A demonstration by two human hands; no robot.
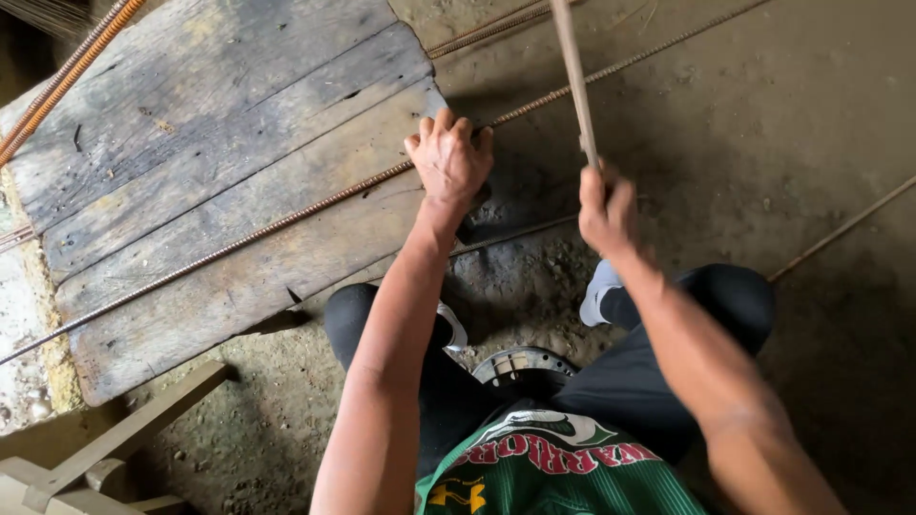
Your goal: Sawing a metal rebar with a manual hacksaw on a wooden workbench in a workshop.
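Person crouches over a dirt floor [763, 124], knees bent, dark trousers, green jersey; seen from above. Left hand [448, 157] lies palm down at the edge of a worn plank board [219, 133], fingers curled and pressed together over a long ribbed steel bar [286, 221]; bar pinned against the wood under that hand. The bar runs slantwise across the board from the lower left, passes beneath the hand, carries on over the ground toward the upper right. Right hand [606, 210] closed in a fist around the lower end of a slim straight tool [575, 81]; tool rises steeply to the top of the view, its upper end out of sight; its kind cannot be told. Right hand sits near the left, apart from it, just off the board's edge, above the floor. More bars about: two rusty ones [67, 72] along the board's upper left corner; a thin one [840, 229] on the ground at right. Light shoe [599, 291] planted below the right hand; a round metal wheel-like piece [523, 364] between the knees; pale timber frame [114, 448] at lower left.
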